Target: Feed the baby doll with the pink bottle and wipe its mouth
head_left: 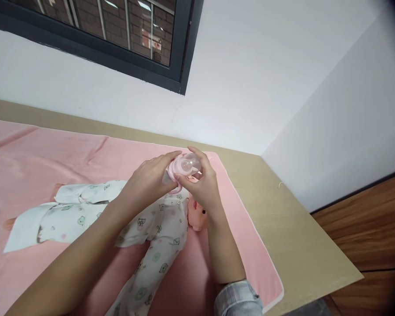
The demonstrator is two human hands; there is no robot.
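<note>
A pink baby bottle with a clear dome-shaped cap is held sideways between both hands, above a doll. My left hand wraps round the bottle's body, where a pink handle hangs below. Around the clear cap, the fingers of my right hand are closed. Beneath them lies the doll on its back, in white pyjamas with small green prints. Its head points right and is partly covered by my right hand and wrist.
A pink blanket with a pale edge lies under the doll on a wooden tabletop. Behind stands a white wall with a dark-framed window. Wood-grain panels are at the right.
</note>
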